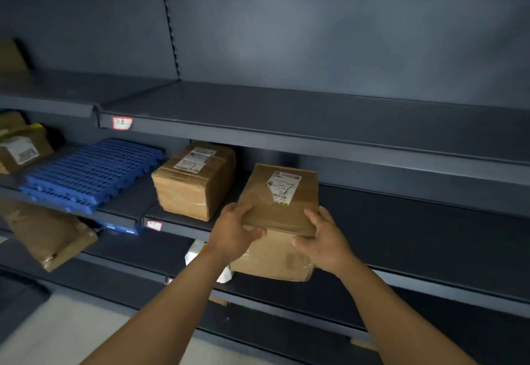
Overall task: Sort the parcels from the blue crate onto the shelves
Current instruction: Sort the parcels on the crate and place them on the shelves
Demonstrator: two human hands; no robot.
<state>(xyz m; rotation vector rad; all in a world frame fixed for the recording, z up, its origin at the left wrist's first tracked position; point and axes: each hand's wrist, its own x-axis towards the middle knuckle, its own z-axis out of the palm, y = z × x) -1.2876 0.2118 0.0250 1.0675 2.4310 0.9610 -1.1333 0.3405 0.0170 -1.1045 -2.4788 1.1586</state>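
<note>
The dark grey metal shelving unit (315,124) fills pretty much the whole frame, and it's only partly stocked, so I'd say the sort is somewhere in the middle. There's a blue slatted plastic panel (91,174) lying flat on the middle shelf at left; can't tell if it's part of the crate, and the blue crate itself isn't in view, so no idea how many parcels are left.

Already shelved: a taped brown cardboard box with white labels (195,179), left of centre, plus a few brown parcels at the far left edge.

The one being placed is a flat brown cardboard parcel with a white label marked 7 (282,198), dead centre. Its far end seems to be over the middle shelf, long axis running away from the camera into the shelf, label face up.

Left hand (233,231) grips its near left corner and right hand (322,238) grips the near right corner, fingers curled round the edge.
</note>
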